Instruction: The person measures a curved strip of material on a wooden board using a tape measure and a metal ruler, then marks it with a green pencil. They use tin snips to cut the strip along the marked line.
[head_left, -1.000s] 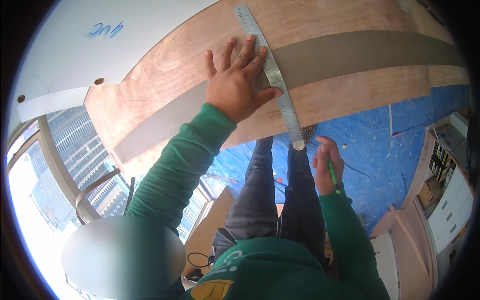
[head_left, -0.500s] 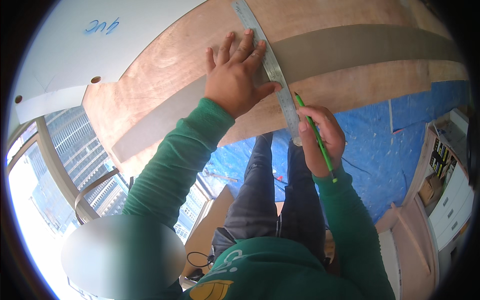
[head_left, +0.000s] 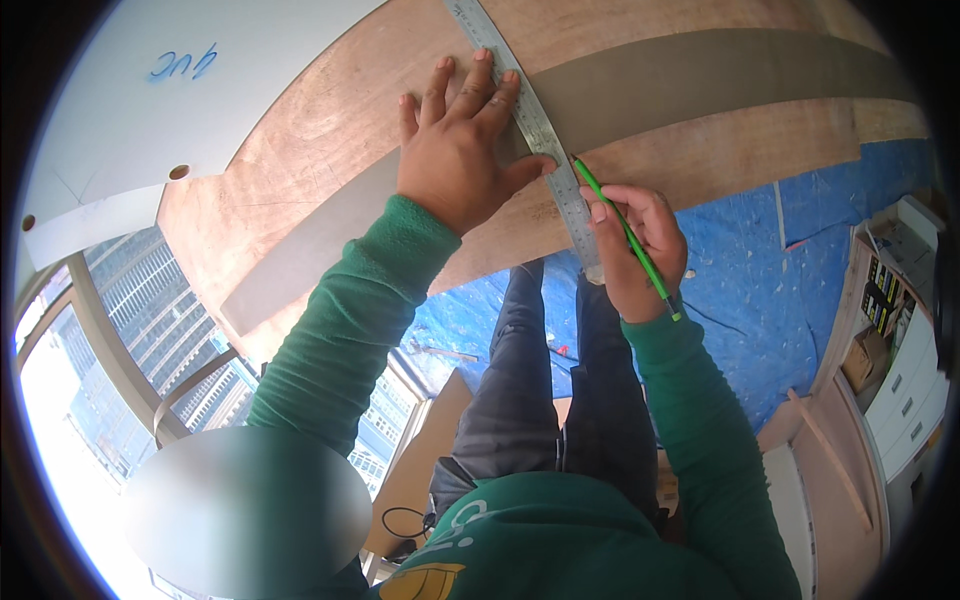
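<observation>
A long steel ruler lies across a grey-brown strip that rests on a reddish plywood board. My left hand is spread flat over the strip and board, fingertips and thumb pressing on the ruler's left edge. My right hand grips a green pencil between thumb and fingers. The pencil's tip points up and left, close to the ruler's right edge where the strip's lower edge passes; whether it touches cannot be told. The ruler's near end overhangs the board's front edge.
A white panel with blue handwriting and round holes lies at the far left. Blue sheeting covers the floor under the board. Windows stand at the left. Drawers and shelves line the right side, with a cardboard box.
My right hand has moved slightly up and left, bringing the pencil tip closer to the ruler's edge. My left hand stays spread on the ruler. The whole view has shifted a little.
</observation>
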